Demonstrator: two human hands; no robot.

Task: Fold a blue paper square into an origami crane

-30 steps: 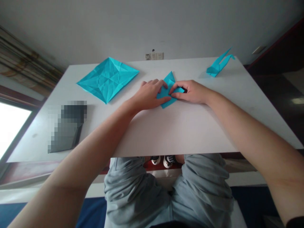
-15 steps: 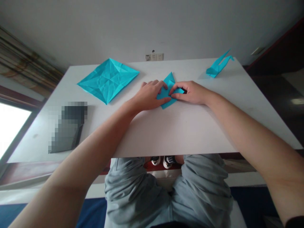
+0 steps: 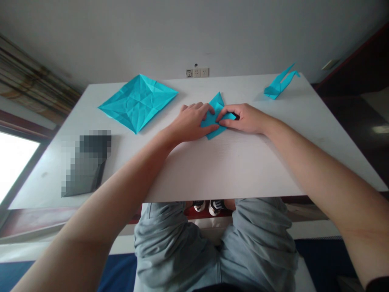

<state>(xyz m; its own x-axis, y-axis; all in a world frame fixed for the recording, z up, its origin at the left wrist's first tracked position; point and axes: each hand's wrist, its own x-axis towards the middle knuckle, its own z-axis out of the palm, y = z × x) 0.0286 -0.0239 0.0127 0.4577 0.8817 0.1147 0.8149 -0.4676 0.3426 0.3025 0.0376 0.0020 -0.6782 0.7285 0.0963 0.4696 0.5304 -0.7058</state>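
A partly folded blue origami paper lies on the table between my hands, one pointed corner upward and away from me. My left hand holds down its left side, with the thumb along the near part and the curled fingers on the far part. From the right, my right hand pinches a flap of the same paper between thumb and fingertips. The fingers partly cover the folds in the middle.
A creased blue paper square lies flat at the back left of the white table. At the back right stands a blue paper crane. A dark, pixelated flat object sits near my left forearm. Wall sockets are behind.
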